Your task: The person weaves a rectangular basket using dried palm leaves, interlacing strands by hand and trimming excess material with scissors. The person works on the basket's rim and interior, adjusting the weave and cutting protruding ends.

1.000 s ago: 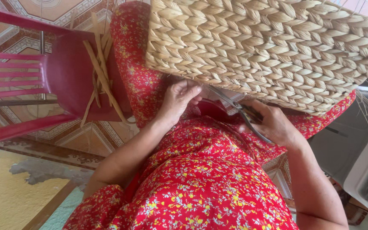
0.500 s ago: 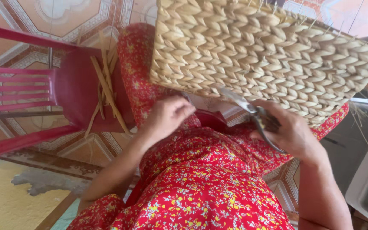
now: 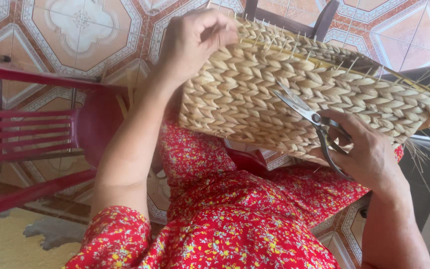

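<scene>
The left hand (image 3: 197, 40) pinches the top rim of the woven basket (image 3: 255, 99), while the right hand (image 3: 367, 154) grips metal scissors (image 3: 307, 112), blades barely parted, lying against the basket's side.

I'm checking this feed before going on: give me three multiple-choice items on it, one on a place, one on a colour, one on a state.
1. Where is the left hand?
A. on the woven basket's top corner
B. on the chair
C. in the lap

2. What colour is the plastic chair?
A. blue
B. dark red
C. white

3. How does the right hand stand?
A. open and empty
B. flat on the floor
C. shut on the scissors

Right letters: 1 A, its fingers pinch the rim at the corner; 2 B, seat and slats are dark red; 3 C, its fingers are through the handles, blades against the weave.
</scene>
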